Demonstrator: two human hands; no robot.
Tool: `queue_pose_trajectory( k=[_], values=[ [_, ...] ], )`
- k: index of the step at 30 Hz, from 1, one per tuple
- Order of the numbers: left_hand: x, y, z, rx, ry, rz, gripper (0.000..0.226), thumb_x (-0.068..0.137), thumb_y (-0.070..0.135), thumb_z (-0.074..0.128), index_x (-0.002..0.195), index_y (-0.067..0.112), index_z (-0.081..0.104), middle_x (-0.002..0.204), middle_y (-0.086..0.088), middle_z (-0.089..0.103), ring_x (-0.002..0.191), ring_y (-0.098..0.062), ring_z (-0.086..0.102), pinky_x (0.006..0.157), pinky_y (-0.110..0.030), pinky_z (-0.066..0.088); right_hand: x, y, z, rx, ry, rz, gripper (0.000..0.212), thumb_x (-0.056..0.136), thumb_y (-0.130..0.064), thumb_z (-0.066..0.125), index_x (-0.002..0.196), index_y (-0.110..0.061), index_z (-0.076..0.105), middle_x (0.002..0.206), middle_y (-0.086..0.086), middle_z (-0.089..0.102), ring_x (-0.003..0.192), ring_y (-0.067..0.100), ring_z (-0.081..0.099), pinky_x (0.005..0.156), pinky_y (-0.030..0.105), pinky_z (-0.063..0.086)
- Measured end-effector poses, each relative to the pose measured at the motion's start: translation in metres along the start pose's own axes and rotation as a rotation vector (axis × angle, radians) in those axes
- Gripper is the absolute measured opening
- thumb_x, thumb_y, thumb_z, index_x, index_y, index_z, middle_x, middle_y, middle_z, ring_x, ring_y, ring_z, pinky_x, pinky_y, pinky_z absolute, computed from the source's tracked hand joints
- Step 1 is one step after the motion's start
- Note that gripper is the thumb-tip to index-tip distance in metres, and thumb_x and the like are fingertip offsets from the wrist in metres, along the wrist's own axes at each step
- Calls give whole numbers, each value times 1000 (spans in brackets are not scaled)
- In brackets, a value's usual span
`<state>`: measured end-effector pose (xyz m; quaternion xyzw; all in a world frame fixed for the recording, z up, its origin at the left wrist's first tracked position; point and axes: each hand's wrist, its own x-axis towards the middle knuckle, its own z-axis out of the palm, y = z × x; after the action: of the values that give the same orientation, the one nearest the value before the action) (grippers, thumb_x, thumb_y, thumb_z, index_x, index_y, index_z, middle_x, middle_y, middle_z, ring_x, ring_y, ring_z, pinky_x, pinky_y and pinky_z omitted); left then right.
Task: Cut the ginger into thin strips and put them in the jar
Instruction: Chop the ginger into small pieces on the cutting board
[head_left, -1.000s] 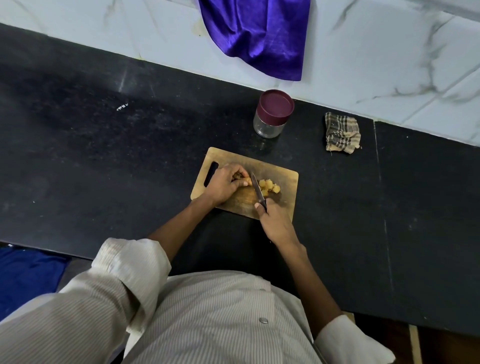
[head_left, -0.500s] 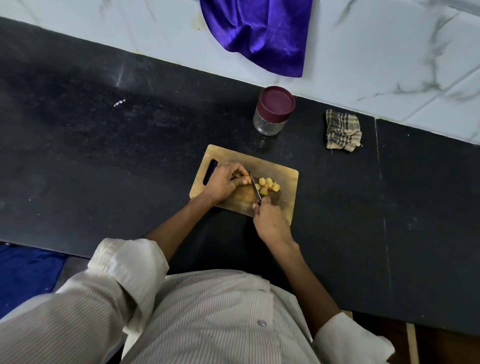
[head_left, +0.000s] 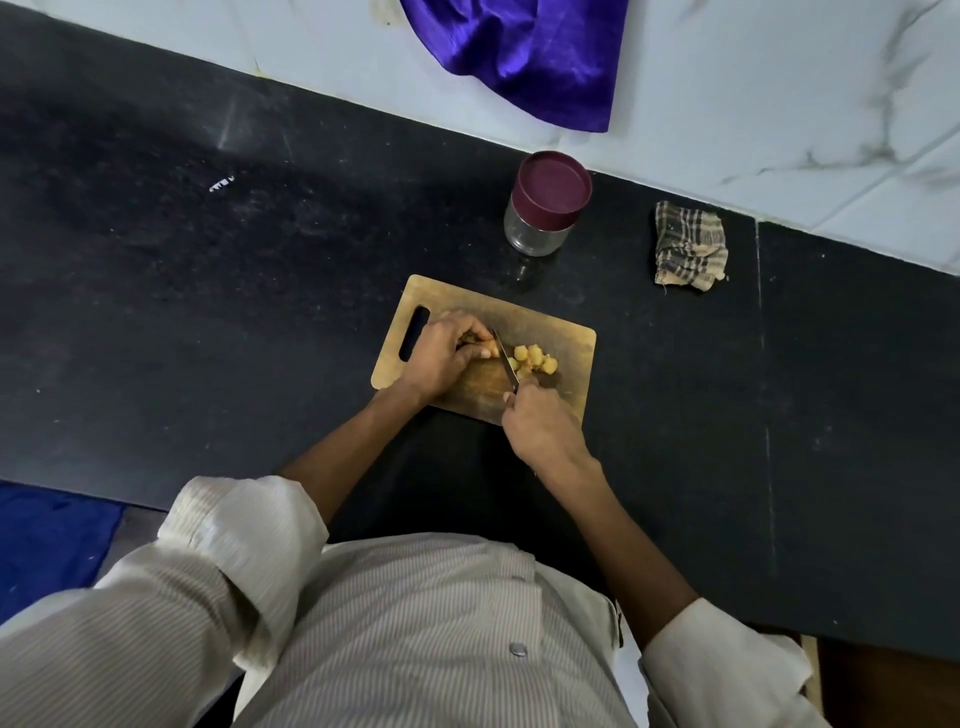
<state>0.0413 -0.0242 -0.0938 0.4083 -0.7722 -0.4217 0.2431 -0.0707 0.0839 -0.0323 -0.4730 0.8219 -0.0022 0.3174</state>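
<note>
Knife (head_left: 505, 359) edged closer to left hand (head_left: 441, 353) gripping ginger (head_left: 477, 340); right hand (head_left: 540, 423) clasps handle. Chunks (head_left: 535, 358) cut, no strips; jar (head_left: 545, 205) lidded.

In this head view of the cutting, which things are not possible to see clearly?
- Uncut ginger: almost all covered by the left hand.
- Knife handle: hidden inside the right hand.
- Cut ginger pieces: too small to judge whether they are thin strips.
- Jar: the maroon lid is on; whether anything is inside cannot be told.
- Purple cloth: cut off by the top edge.
</note>
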Motion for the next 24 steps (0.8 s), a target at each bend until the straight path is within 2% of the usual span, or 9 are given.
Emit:
queue_pose_trajectory(
  k=[5, 9, 16, 24],
  values=[
    [-2, 1, 2, -7, 23, 27, 13, 75, 2, 74, 86, 8, 69, 94, -1, 66, 98, -16, 54, 89, -28, 40, 4, -3, 1, -33, 1, 7, 26, 105, -25, 41, 120, -7, 53, 111, 14, 66, 101, 31, 64, 82, 43, 52],
    [-2, -2, 2, -1, 19, 29, 15, 75, 3, 73, 86, 12, 69, 93, 0, 66, 98, -14, 53, 90, -30, 40, 11, -9, 2, -63, 0, 9, 25, 104, -22, 42, 122, -8, 52, 115, 15, 65, 105, 32, 64, 85, 44, 53],
    [-1, -4, 2, -5, 16, 31, 15, 75, 3, 73, 86, 13, 68, 93, 2, 65, 98, -11, 53, 90, -28, 40, 21, -15, 5, -86, 4, 7, 27, 105, -24, 37, 125, -8, 46, 116, 16, 64, 105, 34, 64, 83, 45, 50],
    [-1, -2, 2, 21, -4, 16, 13, 78, 5, 72, 88, 12, 68, 95, 1, 65, 99, -13, 53, 88, -26, 39, 19, -10, 10, -60, 60, 31, 30, 106, -27, 37, 127, -9, 49, 117, 15, 65, 109, 34, 63, 83, 43, 48]
  ],
)
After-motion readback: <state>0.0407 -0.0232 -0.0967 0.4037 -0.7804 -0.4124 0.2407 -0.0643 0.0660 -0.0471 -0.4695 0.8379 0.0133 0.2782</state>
